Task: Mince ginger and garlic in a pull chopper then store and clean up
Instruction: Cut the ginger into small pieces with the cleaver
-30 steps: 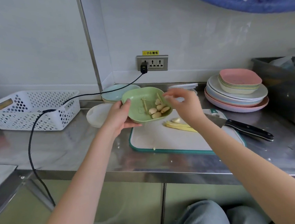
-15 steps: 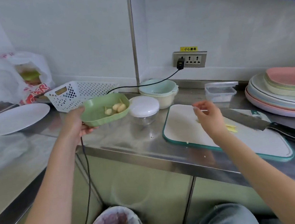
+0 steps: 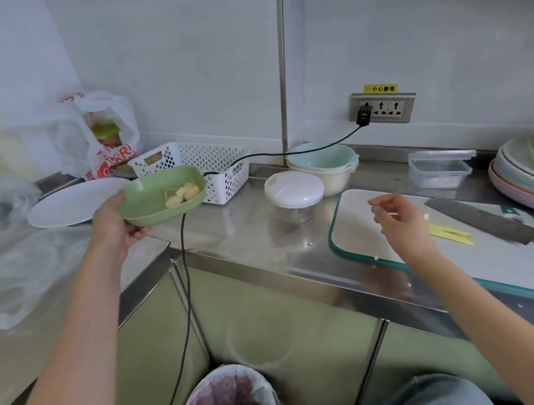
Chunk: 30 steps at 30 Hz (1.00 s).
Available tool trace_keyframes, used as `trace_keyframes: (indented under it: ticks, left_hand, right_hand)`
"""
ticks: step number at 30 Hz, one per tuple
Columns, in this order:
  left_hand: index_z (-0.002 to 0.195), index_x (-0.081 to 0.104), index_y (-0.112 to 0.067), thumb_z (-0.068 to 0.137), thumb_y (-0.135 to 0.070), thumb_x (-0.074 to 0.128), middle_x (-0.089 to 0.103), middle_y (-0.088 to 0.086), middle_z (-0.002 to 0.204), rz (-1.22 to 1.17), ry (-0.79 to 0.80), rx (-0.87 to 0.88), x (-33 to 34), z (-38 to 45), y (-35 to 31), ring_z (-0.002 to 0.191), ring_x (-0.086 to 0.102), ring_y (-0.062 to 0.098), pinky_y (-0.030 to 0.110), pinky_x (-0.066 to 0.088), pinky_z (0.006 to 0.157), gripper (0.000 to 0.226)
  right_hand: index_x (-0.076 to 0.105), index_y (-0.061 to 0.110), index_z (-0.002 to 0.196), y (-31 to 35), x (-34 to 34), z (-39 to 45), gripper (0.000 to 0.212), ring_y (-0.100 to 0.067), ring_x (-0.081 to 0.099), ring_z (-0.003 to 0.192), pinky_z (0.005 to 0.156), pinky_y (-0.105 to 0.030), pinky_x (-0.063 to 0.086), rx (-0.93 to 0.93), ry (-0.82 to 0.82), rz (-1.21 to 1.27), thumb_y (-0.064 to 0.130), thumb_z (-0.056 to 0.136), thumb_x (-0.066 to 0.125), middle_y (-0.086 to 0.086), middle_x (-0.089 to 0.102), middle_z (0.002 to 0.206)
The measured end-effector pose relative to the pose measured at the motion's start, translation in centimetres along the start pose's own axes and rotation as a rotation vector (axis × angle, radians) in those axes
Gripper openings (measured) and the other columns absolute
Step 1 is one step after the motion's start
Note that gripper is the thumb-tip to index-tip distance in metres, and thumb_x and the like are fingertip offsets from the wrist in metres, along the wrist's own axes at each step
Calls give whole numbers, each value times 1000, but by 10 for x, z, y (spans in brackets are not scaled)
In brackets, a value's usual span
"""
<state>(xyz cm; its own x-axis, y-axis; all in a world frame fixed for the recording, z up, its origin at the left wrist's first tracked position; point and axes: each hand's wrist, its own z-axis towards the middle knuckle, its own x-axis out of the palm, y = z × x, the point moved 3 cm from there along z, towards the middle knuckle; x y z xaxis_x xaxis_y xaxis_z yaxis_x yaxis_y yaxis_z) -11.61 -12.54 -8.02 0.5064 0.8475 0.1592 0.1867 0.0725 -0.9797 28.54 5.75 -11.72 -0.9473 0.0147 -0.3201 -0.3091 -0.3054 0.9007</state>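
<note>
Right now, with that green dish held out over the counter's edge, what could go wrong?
The left hand grips the tilted green plastic dish by one rim only; the peeled garlic cloves have gathered at its low side and might spill toward the lined waste bin below. The black power cord hangs just under the dish and could snag. The steel cleaver lies near the right hand, a possible nick.

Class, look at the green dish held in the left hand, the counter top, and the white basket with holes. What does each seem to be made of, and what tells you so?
Green square dish: probably matte plastic or wheat-straw composite, with an even pastel colour and no shine. Steel-grey counter top: likely brushed stainless steel, since it mirrors the objects on it. White perforated basket: moulded plastic, judging by its regular punched holes.
</note>
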Motion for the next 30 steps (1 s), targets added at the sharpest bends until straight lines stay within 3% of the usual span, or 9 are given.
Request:
trace_keyframes:
  ticks: [4, 8, 12, 15, 18, 21, 26, 28, 30]
  left_hand:
    - [128, 44, -5, 103, -29, 29, 58, 16, 84, 119, -177, 17, -21, 37, 10, 32, 56, 13, 13, 37, 29, 38]
    - [142, 28, -8, 104, -31, 32, 55, 20, 119, 140, -178, -96, -15, 59, 33, 72, 67, 27, 32, 56, 42, 45]
    - [131, 41, 4, 103, -39, 27, 64, 22, 83, 388, -145, -179, -13, 69, 46, 66, 63, 28, 38, 60, 66, 53]
    - [131, 43, 13, 94, -46, 32, 68, 25, 98, 804, -276, -3, -24, 62, 36, 92, 63, 37, 48, 49, 94, 71]
    - [148, 14, 5, 98, -28, 41, 52, 27, 133, 793, -400, 190, -6, 25, 19, 121, 49, 43, 49, 40, 97, 66]
    - [136, 36, -7, 95, -17, 45, 65, 16, 95, 566, -464, 512, 44, -35, 1, 93, 60, 35, 41, 44, 73, 43]
    - [109, 53, -8, 89, -13, 50, 49, -2, 52, 484, 52, 1021, 165, -132, 27, 47, 42, 19, 27, 29, 44, 21]
    - [113, 56, -13, 90, -19, 52, 54, -5, 61, 603, 418, 1134, 222, -169, 54, 54, 50, 18, 28, 37, 46, 25]
    - [127, 53, -19, 91, -28, 55, 66, -3, 93, 752, 761, 1111, 274, -188, 85, 88, 62, 21, 36, 51, 73, 38]
  right_hand:
    - [61, 19, 97, -9, 6, 2, 15, -24, 60, 95, 74, -30, 44, 13, 14, -13, 9, 94, 50, 2, 61, 95]
    - [61, 21, 97, -9, 9, 4, 19, -21, 59, 92, 74, -31, 44, 22, 7, -68, 6, 93, 48, -1, 63, 99]
    - [60, 19, 96, -8, 7, 10, 21, -23, 59, 93, 80, -38, 48, 22, 4, -73, 3, 92, 48, -1, 62, 98]
    - [61, 18, 99, -5, 0, 12, 23, -22, 58, 91, 84, -42, 49, 29, 1, -87, 1, 91, 47, -3, 63, 99]
    - [59, 16, 101, 0, -15, 14, 31, -24, 60, 84, 80, -42, 51, 53, 21, -88, -5, 90, 40, -9, 64, 98]
    - [59, 14, 103, 4, -44, 17, 35, -24, 63, 82, 82, -41, 53, 49, -39, -108, -8, 87, 37, -8, 65, 93]
    - [60, 6, 114, 3, -122, 13, 32, -29, 57, 101, 81, -26, 37, -9, -222, -453, -3, 87, 43, -11, 65, 111]
    - [56, 3, 120, -7, -154, 6, 37, -36, 56, 104, 77, -28, 34, 20, -253, -563, -5, 87, 41, -20, 63, 116]
    - [51, 2, 125, -23, -177, 1, 38, -41, 55, 95, 71, -32, 34, 43, -234, -680, -3, 88, 43, -28, 61, 111]
